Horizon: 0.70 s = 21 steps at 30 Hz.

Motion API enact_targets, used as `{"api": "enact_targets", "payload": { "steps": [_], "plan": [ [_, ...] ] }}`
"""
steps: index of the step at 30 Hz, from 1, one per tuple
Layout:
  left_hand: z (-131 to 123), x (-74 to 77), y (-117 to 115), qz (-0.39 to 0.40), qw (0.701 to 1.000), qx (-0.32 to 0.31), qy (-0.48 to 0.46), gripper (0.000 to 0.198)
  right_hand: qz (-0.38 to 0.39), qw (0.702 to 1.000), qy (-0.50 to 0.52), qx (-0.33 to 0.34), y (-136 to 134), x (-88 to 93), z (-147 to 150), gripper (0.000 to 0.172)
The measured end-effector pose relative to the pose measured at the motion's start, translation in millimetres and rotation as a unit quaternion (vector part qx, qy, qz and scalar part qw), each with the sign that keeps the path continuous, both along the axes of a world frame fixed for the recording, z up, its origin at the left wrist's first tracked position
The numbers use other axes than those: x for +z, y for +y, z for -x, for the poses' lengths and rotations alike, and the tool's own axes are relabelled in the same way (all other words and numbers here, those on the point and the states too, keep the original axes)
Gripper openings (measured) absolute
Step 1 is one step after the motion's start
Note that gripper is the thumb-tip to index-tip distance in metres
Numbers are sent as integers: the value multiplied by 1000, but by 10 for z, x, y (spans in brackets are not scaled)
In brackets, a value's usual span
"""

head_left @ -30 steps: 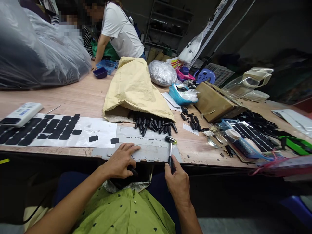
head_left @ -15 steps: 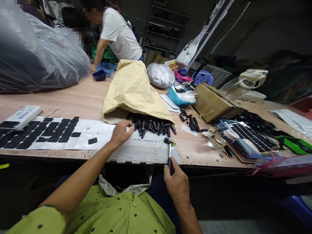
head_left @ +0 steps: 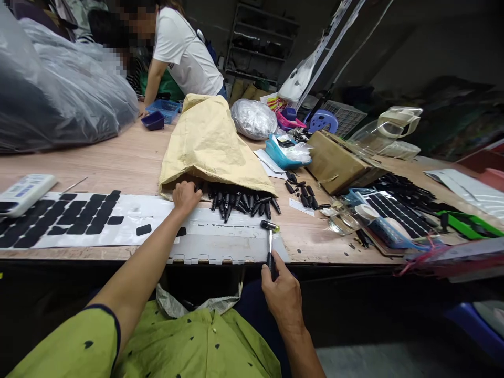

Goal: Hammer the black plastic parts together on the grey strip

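My right hand [head_left: 282, 289] is wrapped around the dark handle of a small hammer [head_left: 270, 240]. The hammer's head, black with a yellowish end, rests over the grey board [head_left: 220, 247] at the table's front edge. My left hand [head_left: 186, 197] is at the mouth of a tan paper-like sack [head_left: 212, 136], its fingers curled and partly hidden. A bit of something dark shows by the fingertips, too small to name. Just right of that hand, a heap of black tapered plastic parts [head_left: 244, 203] spills out of the sack.
A white sheet with black rounded pads [head_left: 94, 212] lies left, beside a white device [head_left: 27, 194]. A cardboard box [head_left: 340, 163], a blue basket [head_left: 285, 152] and a green tray [head_left: 472, 226] stand right. Across the table, a person in a white shirt [head_left: 185, 52] leans over.
My left hand has moved left and farther in, from beside the black parts to the sack's mouth. My right hand still grips the hammer in much the same place. The view has shifted slightly.
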<state>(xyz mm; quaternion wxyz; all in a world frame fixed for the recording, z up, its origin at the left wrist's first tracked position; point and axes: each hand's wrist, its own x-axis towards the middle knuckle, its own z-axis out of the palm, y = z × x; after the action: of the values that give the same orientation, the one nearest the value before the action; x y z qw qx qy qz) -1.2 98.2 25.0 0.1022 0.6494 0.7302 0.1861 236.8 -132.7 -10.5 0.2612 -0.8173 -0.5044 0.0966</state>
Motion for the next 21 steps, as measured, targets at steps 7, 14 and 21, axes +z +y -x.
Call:
{"api": "enact_targets", "payload": {
  "steps": [7,14,21],
  "plan": [
    [0,-45,-779,15,960,-234,-155,18,-6,1000,12,19,-12,-73,-81,64],
    [-178,-145,-960,-10,952,-290,-97,18,3,999,33,7,-40,-86,-66,63],
    [-210,-161,-935,-1,953,-283,-107,14,-36,988,147,16,-99,-80,-129,60]
  ]
}}
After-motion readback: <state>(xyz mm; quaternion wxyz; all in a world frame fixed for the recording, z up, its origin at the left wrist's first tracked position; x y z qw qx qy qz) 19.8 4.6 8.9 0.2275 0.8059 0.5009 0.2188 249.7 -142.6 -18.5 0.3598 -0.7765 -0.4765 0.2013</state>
